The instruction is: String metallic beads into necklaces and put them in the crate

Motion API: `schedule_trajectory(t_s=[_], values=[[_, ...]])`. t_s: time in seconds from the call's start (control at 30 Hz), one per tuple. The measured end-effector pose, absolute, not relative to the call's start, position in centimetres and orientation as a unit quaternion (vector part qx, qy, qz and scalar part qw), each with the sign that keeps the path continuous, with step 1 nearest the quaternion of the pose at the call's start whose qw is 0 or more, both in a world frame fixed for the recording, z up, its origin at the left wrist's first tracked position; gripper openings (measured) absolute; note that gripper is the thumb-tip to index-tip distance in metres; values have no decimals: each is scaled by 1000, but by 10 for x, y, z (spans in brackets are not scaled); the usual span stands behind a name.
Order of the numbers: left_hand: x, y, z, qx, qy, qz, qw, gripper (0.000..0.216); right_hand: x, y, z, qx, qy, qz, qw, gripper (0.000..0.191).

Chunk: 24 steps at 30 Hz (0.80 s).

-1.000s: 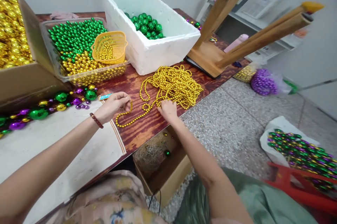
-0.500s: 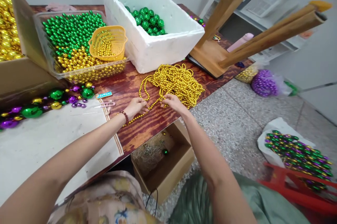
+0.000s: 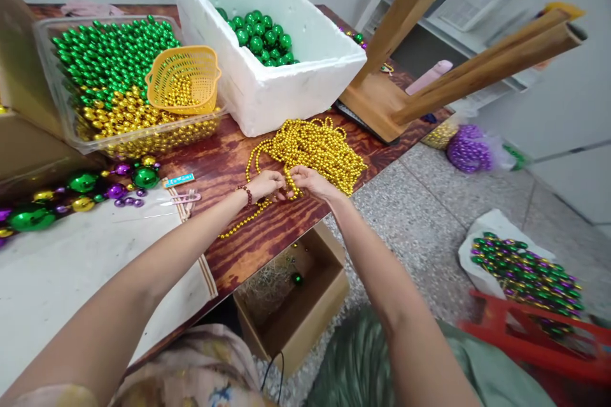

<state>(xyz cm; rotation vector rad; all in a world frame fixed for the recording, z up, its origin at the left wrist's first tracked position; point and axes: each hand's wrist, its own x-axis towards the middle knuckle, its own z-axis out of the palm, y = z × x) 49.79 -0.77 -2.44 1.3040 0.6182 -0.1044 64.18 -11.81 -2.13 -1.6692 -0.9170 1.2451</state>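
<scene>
My head view is bright and evenly lit, with soft, diffuse light and faint shadows. Small glints sparkle on the green balls at 10 o'clock and on the gold bead strands at centre. Wide-angle distortion stretches the wooden stool legs toward 2 o'clock, and the near edge at 6 o'clock goes soft.

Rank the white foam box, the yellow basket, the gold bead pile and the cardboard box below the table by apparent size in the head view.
Largest to smallest:
1. white foam box
2. cardboard box, though the table hides part of it
3. gold bead pile
4. yellow basket
</scene>
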Motion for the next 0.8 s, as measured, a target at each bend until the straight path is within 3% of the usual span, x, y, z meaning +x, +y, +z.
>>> schedule_trajectory(t_s=[0.27,0.67,0.73,0.8], values=[[504,-4,-30,656,270,-12,705,16,637,-108,-23,-732,-450,409,307,30],[493,-1,-29,775,306,55,550,13,621,-114,9,-866,-483,90,94,41],[485,1,-29,790,317,67,520,10,627,-115,17,-882,-457,40,106,40],[478,3,-27,804,319,84,495,11,633,-115,29,-877,-445,-8,184,36]])
